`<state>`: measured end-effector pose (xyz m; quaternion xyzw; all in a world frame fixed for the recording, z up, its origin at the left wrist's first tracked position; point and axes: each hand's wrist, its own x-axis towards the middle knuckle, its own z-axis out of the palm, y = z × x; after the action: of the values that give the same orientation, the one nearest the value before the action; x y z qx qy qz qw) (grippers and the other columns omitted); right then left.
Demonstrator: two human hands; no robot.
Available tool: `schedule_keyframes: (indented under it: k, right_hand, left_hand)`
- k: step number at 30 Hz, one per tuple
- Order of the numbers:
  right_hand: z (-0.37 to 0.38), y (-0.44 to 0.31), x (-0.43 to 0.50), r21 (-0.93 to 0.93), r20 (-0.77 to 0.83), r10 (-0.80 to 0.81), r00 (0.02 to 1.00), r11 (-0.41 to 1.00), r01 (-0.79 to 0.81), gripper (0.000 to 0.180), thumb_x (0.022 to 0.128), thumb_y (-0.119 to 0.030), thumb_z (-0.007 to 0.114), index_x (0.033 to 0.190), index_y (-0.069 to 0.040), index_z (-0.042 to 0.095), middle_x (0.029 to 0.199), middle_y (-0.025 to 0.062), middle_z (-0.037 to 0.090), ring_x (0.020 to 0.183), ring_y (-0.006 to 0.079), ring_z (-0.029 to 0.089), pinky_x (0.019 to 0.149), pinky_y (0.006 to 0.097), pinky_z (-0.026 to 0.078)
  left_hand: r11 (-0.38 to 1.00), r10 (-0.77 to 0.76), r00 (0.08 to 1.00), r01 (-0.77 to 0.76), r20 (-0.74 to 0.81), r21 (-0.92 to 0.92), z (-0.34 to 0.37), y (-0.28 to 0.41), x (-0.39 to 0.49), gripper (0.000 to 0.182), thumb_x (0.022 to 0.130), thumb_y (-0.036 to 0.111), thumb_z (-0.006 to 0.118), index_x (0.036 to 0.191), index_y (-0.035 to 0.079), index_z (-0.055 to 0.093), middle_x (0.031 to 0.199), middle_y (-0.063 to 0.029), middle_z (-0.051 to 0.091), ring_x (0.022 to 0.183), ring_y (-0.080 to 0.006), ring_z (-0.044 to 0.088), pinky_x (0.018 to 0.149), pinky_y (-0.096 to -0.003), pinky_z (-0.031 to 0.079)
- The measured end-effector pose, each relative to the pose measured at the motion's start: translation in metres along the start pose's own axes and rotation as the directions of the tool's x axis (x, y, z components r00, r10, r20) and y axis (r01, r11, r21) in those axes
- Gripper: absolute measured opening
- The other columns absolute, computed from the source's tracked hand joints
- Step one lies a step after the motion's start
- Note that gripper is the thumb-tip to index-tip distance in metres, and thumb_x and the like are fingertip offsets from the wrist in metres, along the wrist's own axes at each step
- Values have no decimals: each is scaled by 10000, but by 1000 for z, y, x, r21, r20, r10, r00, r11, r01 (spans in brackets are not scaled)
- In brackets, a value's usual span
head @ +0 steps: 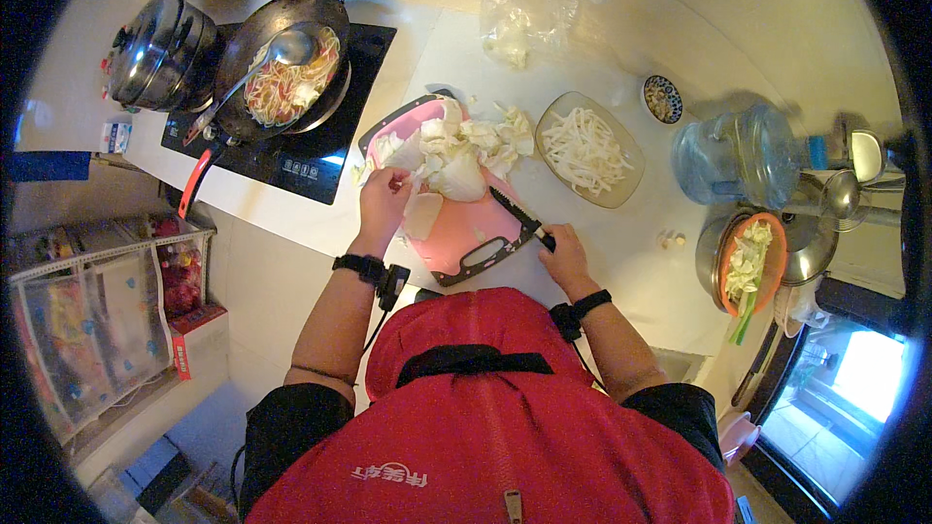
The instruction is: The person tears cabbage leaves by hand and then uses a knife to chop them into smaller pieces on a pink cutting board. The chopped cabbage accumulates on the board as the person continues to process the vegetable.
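Observation:
A pink cutting board [451, 236] with a dark edge lies in front of me, bearing a heap of cut cabbage [455, 160]. My left hand [384, 196] is at the near left side of the heap, its fingertips drawn together by a pale cabbage piece; whether they pinch it I cannot tell. My right hand [564, 255] holds the black handle of a dark-bladed kitchen knife [515, 209], the blade pointing up and left over the board's right side. Right of the board sits a glass dish [632, 178] of white strips.
At the left, a wok [237, 51] with shredded food and a ladle [291, 48] rests on an induction cooktop [313, 178], beside a lidded pot [156, 51]. Beyond the board lies a plastic bag [535, 4]. Rightward are a patterned bowl [662, 99], a water jug [735, 155] and an orange basket [778, 262].

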<state>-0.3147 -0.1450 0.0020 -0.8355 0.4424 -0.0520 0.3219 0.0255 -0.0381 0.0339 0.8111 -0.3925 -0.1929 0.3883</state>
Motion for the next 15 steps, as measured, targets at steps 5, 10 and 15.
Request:
schedule_keyframes:
  k: [5, 10, 15]
  right_hand:
    - [-19, 4, -19, 119, -30, 75, 997, 990, -71, 354, 733, -160, 696, 1039, -53, 553, 988, 167, 571, 942, 372, 568, 817, 431, 476]
    - [-30, 0, -30, 204, -98, 90, 991, 977, -69, 302, 751, -124, 673, 1014, -29, 558, 926, 166, 591, 860, 326, 599, 778, 393, 493]
    - [-29, 0, -38, 165, -144, 66, 987, 985, -42, 289, 758, -93, 668, 1016, -18, 561, 922, 168, 601, 840, 303, 612, 769, 371, 500]
  left_hand:
    - [944, 214, 976, -195, -43, 267, 5, 15, 16, 270, 734, 55, 689, 1000, 44, 644, 975, -125, 620, 989, -293, 569, 864, -387, 481]
    - [876, 337, 934, -358, 121, 324, 23, 20, 45, 285, 714, 104, 691, 996, 82, 656, 979, -111, 622, 998, -309, 549, 889, -400, 451]
    - [728, 373, 867, -494, 330, 475, 41, 26, 65, 248, 729, 164, 663, 967, 95, 641, 904, -113, 615, 929, -302, 570, 826, -410, 467]
